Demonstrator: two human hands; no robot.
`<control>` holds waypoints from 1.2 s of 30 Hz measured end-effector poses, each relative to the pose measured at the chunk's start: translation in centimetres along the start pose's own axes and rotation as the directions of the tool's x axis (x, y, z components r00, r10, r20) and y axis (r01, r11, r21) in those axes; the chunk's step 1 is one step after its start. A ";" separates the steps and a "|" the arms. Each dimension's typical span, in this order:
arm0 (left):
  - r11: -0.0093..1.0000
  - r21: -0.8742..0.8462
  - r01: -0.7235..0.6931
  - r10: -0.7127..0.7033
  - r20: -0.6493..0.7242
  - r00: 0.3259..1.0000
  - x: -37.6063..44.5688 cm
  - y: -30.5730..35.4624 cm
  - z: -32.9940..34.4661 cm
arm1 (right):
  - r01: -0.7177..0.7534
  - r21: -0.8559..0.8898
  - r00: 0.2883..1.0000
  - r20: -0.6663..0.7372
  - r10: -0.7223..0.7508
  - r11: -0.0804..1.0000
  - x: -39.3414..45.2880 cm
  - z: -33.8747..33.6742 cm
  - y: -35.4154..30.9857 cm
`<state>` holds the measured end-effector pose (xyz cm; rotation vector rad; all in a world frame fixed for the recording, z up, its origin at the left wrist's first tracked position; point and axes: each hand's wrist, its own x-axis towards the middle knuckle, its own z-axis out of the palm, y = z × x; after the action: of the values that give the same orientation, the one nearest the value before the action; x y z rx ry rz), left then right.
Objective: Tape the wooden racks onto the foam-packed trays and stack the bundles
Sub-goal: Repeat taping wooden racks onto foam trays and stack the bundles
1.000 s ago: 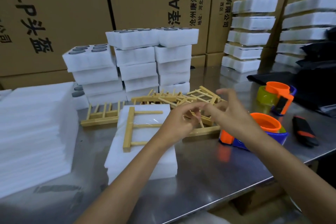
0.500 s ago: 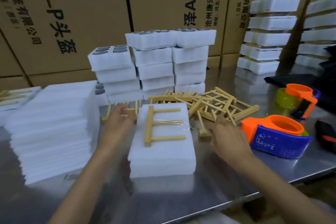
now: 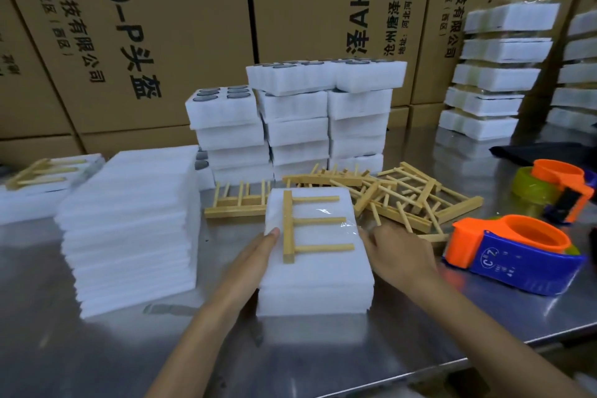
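Two bare forearms, left hand [image 3: 258, 250] and right hand [image 3: 399, 252] ungloved, sleeveless.

I read "4.0-P头盔" and "AH4.0" on the cardboard boxes [image 3: 181, 42] upper frame; "CZ" on the blue tape dispenser [image 3: 517, 263].

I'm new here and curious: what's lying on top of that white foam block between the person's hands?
On the foam block lies one wooden rack, a bar with three prongs, under a strip of clear tape. Whatever is packed inside the foam is covered.
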<state>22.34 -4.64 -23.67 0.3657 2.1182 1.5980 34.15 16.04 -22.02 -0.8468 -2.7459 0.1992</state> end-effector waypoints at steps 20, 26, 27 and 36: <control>0.561 -0.828 0.011 0.241 0.176 0.954 -3.2 0.3 -2.0 | -0.234 0.970 0.903 0.242 -0.356 0.064 0.1 -4.5 -3.3; 0.477 -0.877 -0.054 0.286 0.098 0.953 -4.2 3.9 -2.7 | -0.474 0.810 0.811 0.249 -0.529 -0.346 1.2 -7.0 -6.3; 0.466 -0.883 -0.062 0.291 0.086 0.953 -4.1 4.7 -3.1 | -0.476 0.792 0.818 0.239 -0.523 -0.383 1.3 -7.3 -7.4; 0.527 -0.791 -0.310 0.361 -0.122 0.924 -4.3 9.7 -10.6 | -0.398 0.828 0.800 0.102 -0.592 -0.394 3.4 -8.5 -15.7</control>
<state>20.11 -12.66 -11.20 0.5061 1.0817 2.5319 25.51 5.51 -9.94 0.2871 -1.3890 2.7435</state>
